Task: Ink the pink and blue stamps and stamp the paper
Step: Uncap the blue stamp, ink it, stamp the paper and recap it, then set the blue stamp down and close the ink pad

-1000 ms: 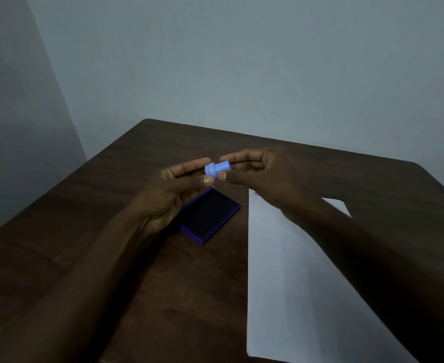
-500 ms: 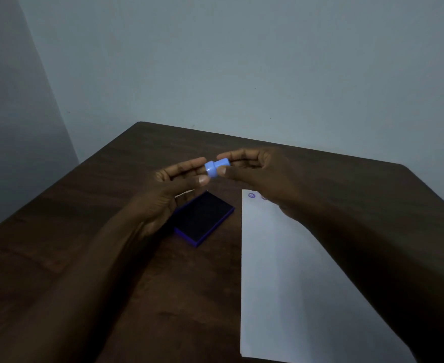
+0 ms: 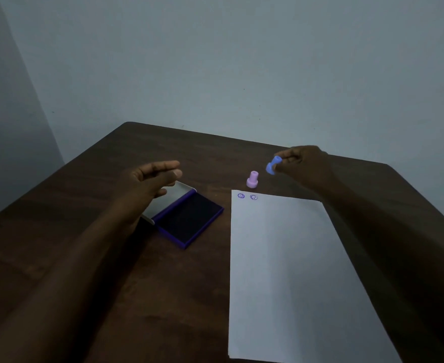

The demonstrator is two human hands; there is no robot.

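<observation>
Dim table (image 3: 111, 271): right grip (image 3: 303, 166) pinching blue stamp (image 3: 272, 166), left grip (image 3: 147, 184) spread, ink pad (image 3: 189, 221) lid half-hidden.

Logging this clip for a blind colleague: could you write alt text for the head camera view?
A person's right hand pinches a blue stamp above a dark wooden table, while the open left hand hovers over an open ink pad. A pink stamp stands beside the far edge of a white paper, which carries two small prints near its top left corner.
</observation>
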